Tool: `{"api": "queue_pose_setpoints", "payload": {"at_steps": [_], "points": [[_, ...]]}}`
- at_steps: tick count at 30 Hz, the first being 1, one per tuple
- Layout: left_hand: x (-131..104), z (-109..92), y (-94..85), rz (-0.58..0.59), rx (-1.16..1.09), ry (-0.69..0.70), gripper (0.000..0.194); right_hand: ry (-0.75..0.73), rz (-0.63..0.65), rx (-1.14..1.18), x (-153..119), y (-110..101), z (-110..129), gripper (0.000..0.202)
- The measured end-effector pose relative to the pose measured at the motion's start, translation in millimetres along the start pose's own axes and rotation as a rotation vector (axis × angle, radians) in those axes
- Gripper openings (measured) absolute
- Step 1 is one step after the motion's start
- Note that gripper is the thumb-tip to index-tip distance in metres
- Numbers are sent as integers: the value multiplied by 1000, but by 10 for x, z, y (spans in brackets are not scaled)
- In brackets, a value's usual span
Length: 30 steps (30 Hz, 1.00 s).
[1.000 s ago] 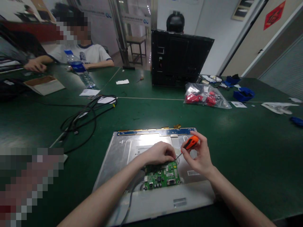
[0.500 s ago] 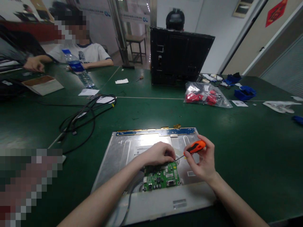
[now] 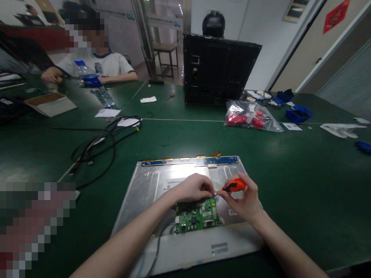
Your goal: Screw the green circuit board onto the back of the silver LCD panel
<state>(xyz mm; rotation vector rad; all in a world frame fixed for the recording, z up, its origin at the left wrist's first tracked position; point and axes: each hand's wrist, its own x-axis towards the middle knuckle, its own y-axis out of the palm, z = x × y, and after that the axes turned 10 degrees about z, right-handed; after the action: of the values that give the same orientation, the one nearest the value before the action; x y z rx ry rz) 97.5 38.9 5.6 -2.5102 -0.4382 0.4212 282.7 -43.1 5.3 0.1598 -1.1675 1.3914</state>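
Note:
My right hand [image 3: 243,199] grips an orange and black screwdriver [image 3: 236,185] by its handle. The screwdriver slants down to the left, its tip at the upper right corner of a green circuit board [image 3: 197,218]. Beside that tip, my left hand [image 3: 197,187] has its fingers pinched together; what they hold, if anything, is hidden. The board lies on the metal back of a flat display panel [image 3: 142,197]. A blue circuit strip [image 3: 188,161] runs along the panel's far edge, and a grey cable [image 3: 159,247] trails down from the board's left side.
Black cables [image 3: 107,143] lie coiled at the left, near a tilted water bottle [image 3: 94,83] and an open box [image 3: 50,104]. A clear bag of red parts [image 3: 252,117] lies before a black monitor housing [image 3: 220,69]. Two people sit across the table [image 3: 290,173].
My right hand and the screwdriver have shifted left, with the fingers closer to the tip. My left hand stays in place. The hand of the person at the left has moved right.

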Motion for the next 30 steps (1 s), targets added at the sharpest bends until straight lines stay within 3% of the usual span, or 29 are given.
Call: {"api": "queue_pose_setpoints", "payload": {"at_steps": [6,30], "points": [[-1,-6,3,-1,-4,2,9,-6,72,22,28,-37,86,73],[-4,-12,-2,4,-9,-8,10,59,84,20,35,-20,92,76]]}}
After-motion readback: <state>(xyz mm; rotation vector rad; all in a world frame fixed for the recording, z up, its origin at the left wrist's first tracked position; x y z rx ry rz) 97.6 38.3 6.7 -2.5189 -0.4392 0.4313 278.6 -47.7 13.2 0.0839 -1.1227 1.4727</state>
